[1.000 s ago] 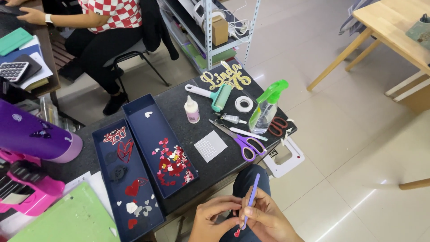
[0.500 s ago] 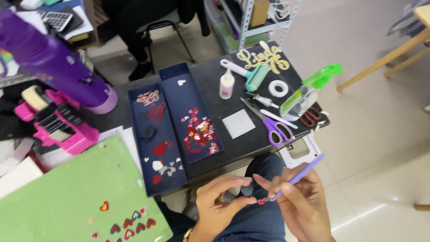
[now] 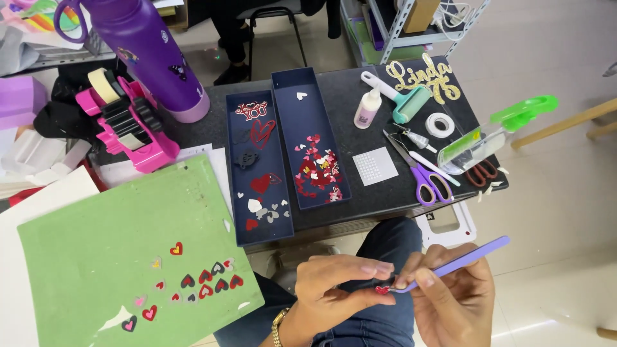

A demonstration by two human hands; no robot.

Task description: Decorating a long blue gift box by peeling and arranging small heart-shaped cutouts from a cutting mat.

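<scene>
Your right hand (image 3: 450,302) grips purple tweezers (image 3: 450,265), tips on a small red heart (image 3: 382,290) pinched by your left hand (image 3: 340,289) fingertips. Navy trays (image 3: 260,168) lie at eleven o'clock.

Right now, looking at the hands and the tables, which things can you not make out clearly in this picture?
- Small red heart, head view: too small to tell if the left hand touches it or only the purple tweezers hold it.
- Right hand: cut off by the bottom edge.
- Purple bottle: top cut off by the upper edge.
- Red-handled scissors: blades hidden under the spray bottle.
</scene>
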